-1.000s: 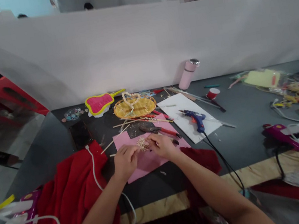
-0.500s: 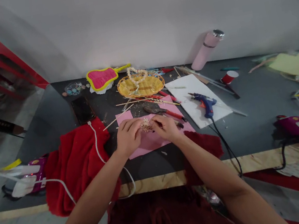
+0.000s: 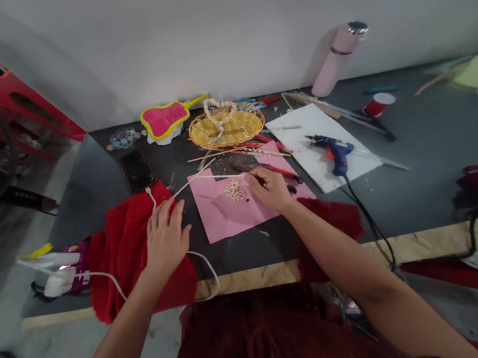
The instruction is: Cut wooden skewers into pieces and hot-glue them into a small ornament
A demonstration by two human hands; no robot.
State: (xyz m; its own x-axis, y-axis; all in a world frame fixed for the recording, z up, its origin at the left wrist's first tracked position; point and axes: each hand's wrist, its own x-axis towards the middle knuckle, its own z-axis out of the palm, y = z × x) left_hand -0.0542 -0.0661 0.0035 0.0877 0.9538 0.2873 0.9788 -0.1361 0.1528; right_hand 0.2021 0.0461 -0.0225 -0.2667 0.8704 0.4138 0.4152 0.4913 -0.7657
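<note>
A small heap of short pale wooden pieces (image 3: pixel 235 190) lies on a sheet of pink paper (image 3: pixel 223 222). Just right of the heap, my right hand (image 3: pixel 270 189) pinches the end of a thin wooden stick (image 3: pixel 220 176), which points left across the paper's upper part. My left hand (image 3: pixel 165 235) is open over the red cloth (image 3: pixel 127 254), fingers spread and holding nothing. Its fingertips are close to the lower end of another thin stick (image 3: pixel 195 177) that lies at a slant. Red-handled pliers (image 3: pixel 277 171) rest behind my right hand, partly covered.
A wicker basket (image 3: pixel 231 134) holding a beaded loop stands at the back. A blue glue gun (image 3: pixel 334 153) lies on a white board (image 3: pixel 304 127), its cord trailing off the front edge. A pink bottle (image 3: pixel 336 63), a phone (image 3: pixel 138 171) and a thread spool (image 3: pixel 378 105) stand or lie around.
My hands have come apart from the heap. The left has moved left over the red cloth and opened; the right has shifted slightly right, with a stick in its fingers. The heap lies uncovered.
</note>
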